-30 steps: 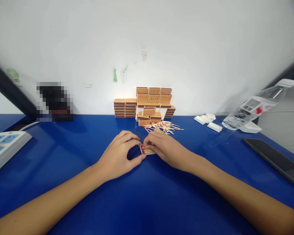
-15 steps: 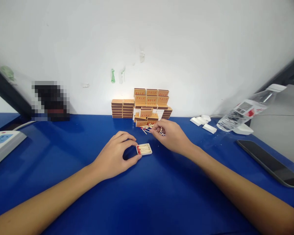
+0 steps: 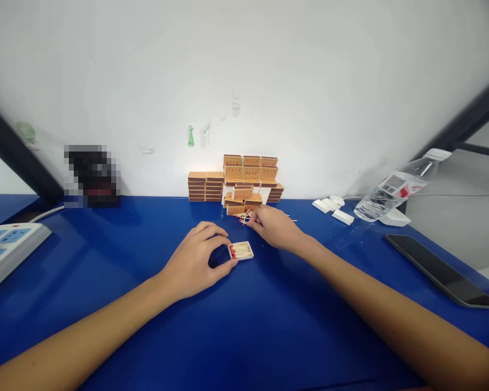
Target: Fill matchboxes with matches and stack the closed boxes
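Observation:
My left hand (image 3: 199,263) steadies a small white matchbox tray (image 3: 250,256) on the blue table, thumb at its near left corner and fingers at its far left one. Matches with red heads lie side by side in the tray. Just beyond it, my right hand (image 3: 275,227) is closed in a pinch at a loose heap of matches (image 3: 241,218). Matches show at its fingertips, and the hand covers part of the heap. Behind the heap, stacked orange-and-brown matchboxes (image 3: 251,172) stand against the wall.
On the right are several white pieces (image 3: 343,217), a tilted plastic bottle (image 3: 395,187) and a black phone (image 3: 440,269). A white power strip (image 3: 16,255) lies at the left edge. A pixelated dark object (image 3: 95,176) stands by the wall.
My right hand has shifted slightly left, its fingertips lower at the loose matches. My left hand stays at the tray. The view has tilted up a little.

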A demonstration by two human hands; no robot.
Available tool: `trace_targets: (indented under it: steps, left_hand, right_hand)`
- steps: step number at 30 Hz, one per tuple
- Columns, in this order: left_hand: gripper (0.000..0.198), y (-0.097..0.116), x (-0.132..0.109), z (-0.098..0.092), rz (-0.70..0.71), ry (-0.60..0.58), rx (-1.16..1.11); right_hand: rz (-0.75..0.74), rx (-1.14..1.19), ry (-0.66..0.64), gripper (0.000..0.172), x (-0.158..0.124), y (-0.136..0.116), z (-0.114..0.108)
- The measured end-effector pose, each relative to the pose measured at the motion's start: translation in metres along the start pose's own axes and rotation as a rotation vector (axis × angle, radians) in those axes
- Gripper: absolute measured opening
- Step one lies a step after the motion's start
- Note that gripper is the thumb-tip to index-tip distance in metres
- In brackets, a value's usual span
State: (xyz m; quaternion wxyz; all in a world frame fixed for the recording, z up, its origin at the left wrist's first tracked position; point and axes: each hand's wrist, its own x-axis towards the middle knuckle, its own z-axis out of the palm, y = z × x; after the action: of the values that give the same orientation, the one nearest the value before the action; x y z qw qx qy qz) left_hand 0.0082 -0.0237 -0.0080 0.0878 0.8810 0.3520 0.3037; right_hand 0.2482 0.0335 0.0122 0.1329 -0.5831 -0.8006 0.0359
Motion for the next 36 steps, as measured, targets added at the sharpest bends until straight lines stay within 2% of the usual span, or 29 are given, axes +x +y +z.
trace_targets:
  steps: [5, 10, 18, 23, 30, 36]
  left_hand:
    - [0.022, 0.001, 0.000, -0.001, -0.005, -0.004, -0.006]
    - [0.019, 0.000, 0.001, 0.000, 0.005, 0.006, -0.007]
    - [0.020, 0.000, 0.000, 0.000, -0.011, -0.021, -0.008]
    - [0.020, 0.000, 0.000, 0.000, 0.001, -0.010, -0.013]
    - [0.021, 0.000, 0.001, 0.000, 0.014, -0.012, -0.024]
    - [0.023, 0.000, 0.000, 0.000, 0.014, -0.032, -0.017]
  right_hand:
    - [0.000, -0.006, 0.016, 0.009, 0.001, 0.005, 0.002]
    - [-0.054, -0.012, -0.036, 0.015, 0.004, 0.005, 0.003]
    - [-0.179, -0.025, -0.083, 0.017, -0.026, 0.020, -0.025]
    - [-0.261, 0.119, -0.083, 0.013, -0.045, 0.016, -0.038]
    - [-0.330, 0.241, -0.145, 0.014, -0.049, -0.010, -0.022]
    - [-0.343, 0.263, -0.185, 0.010, -0.049, -0.009, -0.014]
